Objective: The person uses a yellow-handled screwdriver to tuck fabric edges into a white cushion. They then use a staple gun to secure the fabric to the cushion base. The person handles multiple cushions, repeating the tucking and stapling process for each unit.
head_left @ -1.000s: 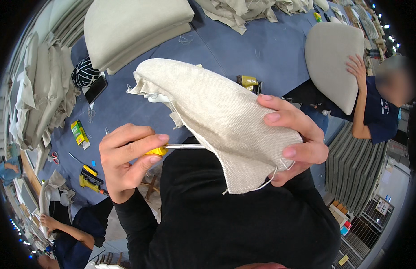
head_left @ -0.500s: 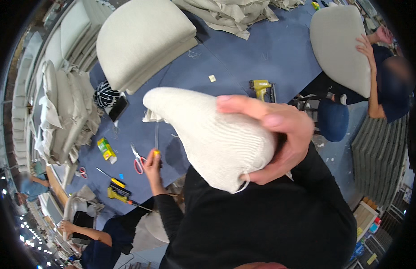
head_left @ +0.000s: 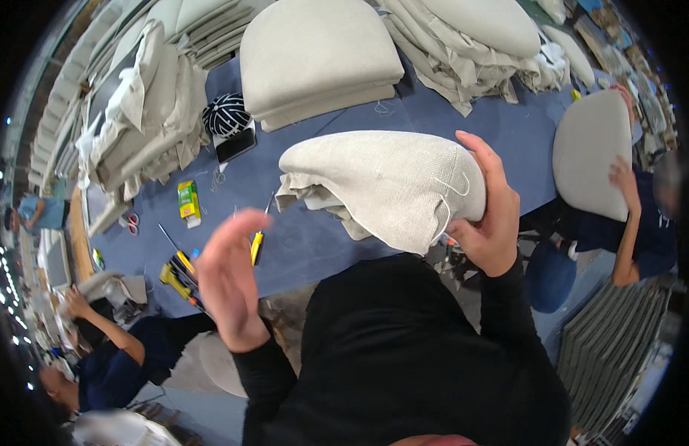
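The beige fabric cover (head_left: 389, 186) is held above the blue table (head_left: 448, 126) in the clamped right hand (head_left: 489, 215), while the left hand (head_left: 229, 286), open and empty, is best returned near the yellow-handled tool (head_left: 257, 245).

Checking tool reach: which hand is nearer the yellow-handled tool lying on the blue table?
Left. The left hand hovers open just beside the yellow-handled tool; the right hand grips the beige cushion cover, farther off.

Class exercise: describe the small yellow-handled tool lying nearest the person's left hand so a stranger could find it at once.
Start at the blue table. Near its front edge, just right of the raised left hand, lies the yellow-handled tool. Unlike the yellow tools farther left, it lies alone, its thin metal tip pointing away from the person.
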Demonstrator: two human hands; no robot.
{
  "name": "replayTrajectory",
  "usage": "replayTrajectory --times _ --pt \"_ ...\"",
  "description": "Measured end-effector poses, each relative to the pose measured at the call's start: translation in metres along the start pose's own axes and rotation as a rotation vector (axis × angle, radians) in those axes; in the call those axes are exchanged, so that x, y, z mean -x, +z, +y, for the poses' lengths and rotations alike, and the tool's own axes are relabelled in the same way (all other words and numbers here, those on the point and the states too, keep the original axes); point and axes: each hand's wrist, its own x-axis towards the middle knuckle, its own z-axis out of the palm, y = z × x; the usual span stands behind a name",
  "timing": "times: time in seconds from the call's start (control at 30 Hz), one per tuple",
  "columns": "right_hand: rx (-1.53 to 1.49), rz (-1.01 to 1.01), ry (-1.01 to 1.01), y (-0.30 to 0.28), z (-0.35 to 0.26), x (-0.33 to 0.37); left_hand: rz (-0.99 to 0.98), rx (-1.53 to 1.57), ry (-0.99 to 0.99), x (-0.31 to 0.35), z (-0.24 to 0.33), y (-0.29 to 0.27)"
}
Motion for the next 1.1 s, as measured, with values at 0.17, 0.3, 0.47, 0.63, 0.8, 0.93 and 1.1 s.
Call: replayTrajectory --times 0.17,0.3,0.47,0.63,0.8,0.93,1.1 --pt "0.093 -0.006 -0.164 0.02 -0.01 -0.008 -0.636 -0.105 0.517 -0.033 0.062 0.098" --pt "0.134 -0.072 -0.105 0.028 -0.034 -0.002 -0.744 -0.069 0.564 -0.045 0.07 0.118" --pt "0.102 -0.123 -0.148 0.043 -0.047 0.013 -0.778 -0.033 0.568 -0.048 0.07 0.136" --pt "-0.011 -0.336 -0.133 0.042 -0.053 0.024 -0.856 0.047 0.568 -0.065 0.069 0.15" --pt "-0.248 -0.524 0.029 0.023 -0.006 0.036 -1.102 0.026 0.424 -0.049 0.079 0.081" --pt "0.027 -0.667 0.397 0.016 0.074 0.088 -1.019 0.017 0.39 -0.026 0.06 -0.055" --pt "-0.312 -0.706 0.566 0.008 0.109 0.085 0.287 -0.351 -0.32 0.054 0.014 -0.146"
